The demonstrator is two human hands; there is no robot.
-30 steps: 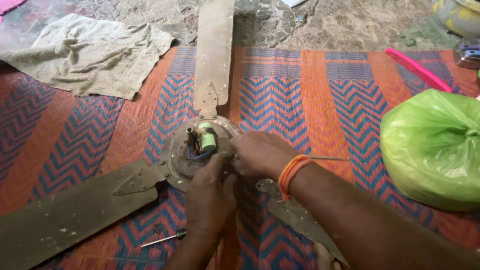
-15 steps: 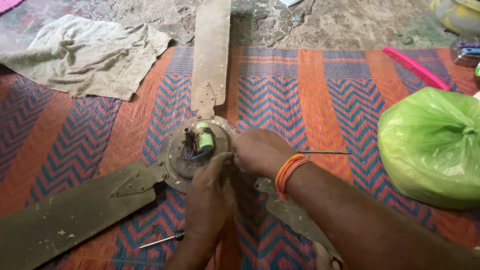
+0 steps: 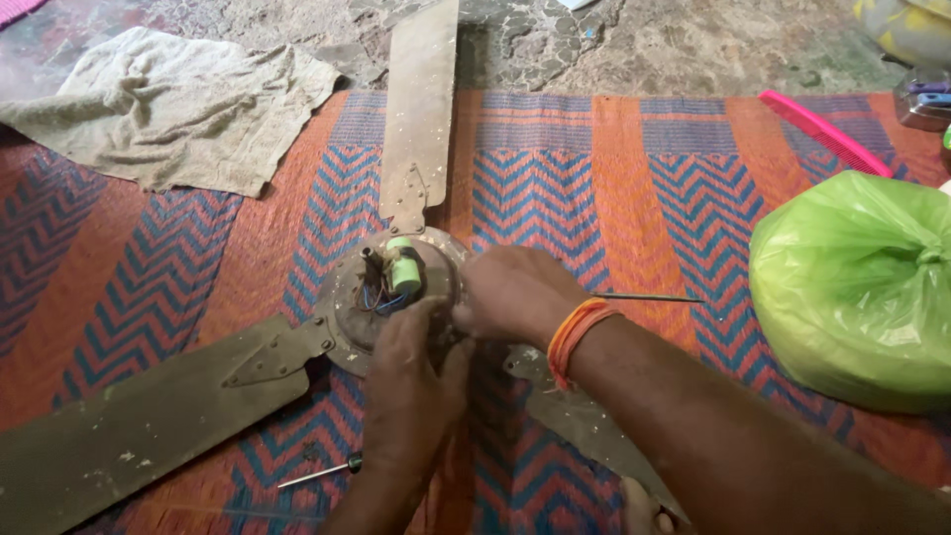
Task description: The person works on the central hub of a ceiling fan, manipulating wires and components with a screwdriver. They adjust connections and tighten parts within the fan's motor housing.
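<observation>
A dusty ceiling fan lies on an orange and blue zigzag mat [image 3: 614,188]. Its round motor hub [image 3: 349,302] carries a green capacitor [image 3: 403,267] and loose blue wires. One blade [image 3: 420,109] points away from me, another blade [image 3: 129,436] runs to the lower left, a third blade [image 3: 584,426] passes under my right forearm. My left hand [image 3: 411,381] rests on the hub's near edge. My right hand [image 3: 515,292], with orange thread at the wrist, presses on the hub's right side. What the fingers pinch is hidden.
A crumpled beige cloth [image 3: 168,109] lies at the upper left. A tied green plastic bag [image 3: 857,287] sits at the right, a pink comb [image 3: 817,129] beyond it. A thin metal rod [image 3: 649,297] lies beside my right wrist, a small screwdriver [image 3: 322,473] near my left forearm.
Both hands stay on the hub with only slight finger movement. The view has drifted a little.
</observation>
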